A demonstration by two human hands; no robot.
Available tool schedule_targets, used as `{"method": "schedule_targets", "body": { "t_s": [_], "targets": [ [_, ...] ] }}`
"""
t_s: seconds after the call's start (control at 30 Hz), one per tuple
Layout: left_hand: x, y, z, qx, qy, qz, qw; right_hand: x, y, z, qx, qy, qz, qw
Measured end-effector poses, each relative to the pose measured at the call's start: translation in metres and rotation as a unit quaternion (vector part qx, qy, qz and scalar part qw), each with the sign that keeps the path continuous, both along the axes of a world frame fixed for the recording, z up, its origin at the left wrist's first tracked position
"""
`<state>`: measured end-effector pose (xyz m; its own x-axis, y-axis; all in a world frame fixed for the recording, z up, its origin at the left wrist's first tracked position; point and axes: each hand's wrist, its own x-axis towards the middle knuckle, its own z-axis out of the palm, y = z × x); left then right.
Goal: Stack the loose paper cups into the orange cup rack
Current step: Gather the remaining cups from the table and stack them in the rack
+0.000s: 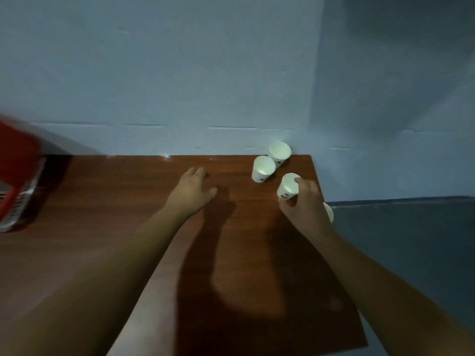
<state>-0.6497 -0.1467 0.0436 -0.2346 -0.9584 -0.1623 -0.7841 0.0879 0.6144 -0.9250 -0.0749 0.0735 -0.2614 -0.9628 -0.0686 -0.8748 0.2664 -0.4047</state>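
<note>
Head view: the right hand [304,201] grips one paper cup [288,186] on the counter [128,201], while the left hand [191,191] rests flat, fingers relaxed. Pickup is the step in hand; next, a long carry left to the orange cup rack [18,170].

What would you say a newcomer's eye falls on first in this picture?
The pale cups at the far right corner of the table stand out: the right hand grips one cup, with a second cup and a third cup upright just beyond. The left hand is open mid-table; the orange rack is a blur at the far left.
</note>
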Motion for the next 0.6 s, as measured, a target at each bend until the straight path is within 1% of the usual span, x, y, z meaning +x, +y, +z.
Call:
{"method": "schedule_targets", "body": {
  "t_s": [0.13,0.27,0.4,0.5,0.6],
  "targets": [
    [-0.081,-0.038,0.002,0.009,0.025,-0.023,0.999,-0.054,-0.020,-0.014,0.020,-0.005,-0.029,0.999],
    [-0.135,-0.076,-0.019,0.024,-0.001,-0.079,0.997,-0.072,-0.044,-0.039,0.038,0.003,-0.010,0.999],
    [-0.158,-0.103,-0.053,0.039,-0.053,-0.114,0.991,-0.076,-0.063,-0.067,0.040,-0.003,0.039,0.998],
    [-0.165,-0.110,-0.072,0.034,-0.046,-0.119,0.991,-0.075,-0.073,-0.085,0.069,-0.001,0.054,0.996],
    [-0.169,-0.110,-0.084,0.008,-0.024,-0.104,0.994,-0.073,-0.074,-0.098,0.054,0.018,0.049,0.997]
  ]
}}
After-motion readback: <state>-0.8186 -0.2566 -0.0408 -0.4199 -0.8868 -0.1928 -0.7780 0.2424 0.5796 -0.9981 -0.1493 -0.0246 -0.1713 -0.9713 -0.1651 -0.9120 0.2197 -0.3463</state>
